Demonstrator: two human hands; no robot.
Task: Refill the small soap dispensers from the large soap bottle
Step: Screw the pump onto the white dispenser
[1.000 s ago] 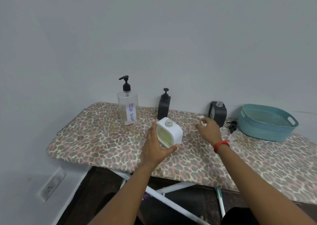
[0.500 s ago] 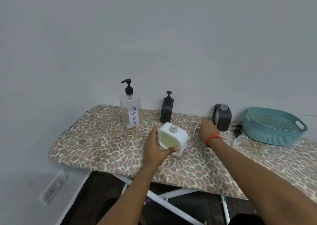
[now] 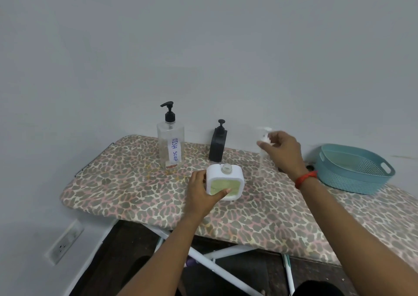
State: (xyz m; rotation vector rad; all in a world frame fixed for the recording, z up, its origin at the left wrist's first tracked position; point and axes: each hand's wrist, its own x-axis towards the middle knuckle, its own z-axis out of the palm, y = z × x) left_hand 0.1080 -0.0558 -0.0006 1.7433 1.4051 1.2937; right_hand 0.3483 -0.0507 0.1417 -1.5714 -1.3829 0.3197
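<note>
Possibly the white plastic pump (image 3: 265,138) pinched by the right hand (image 3: 283,154) drips (tube dangling) beside the left hand (image 3: 200,193), which grips the white square dispenser (image 3: 226,184).

A person is wearing a red band (image 3: 305,176) just behind the right hand (image 3: 283,153); both forearms are showing bare.
</note>
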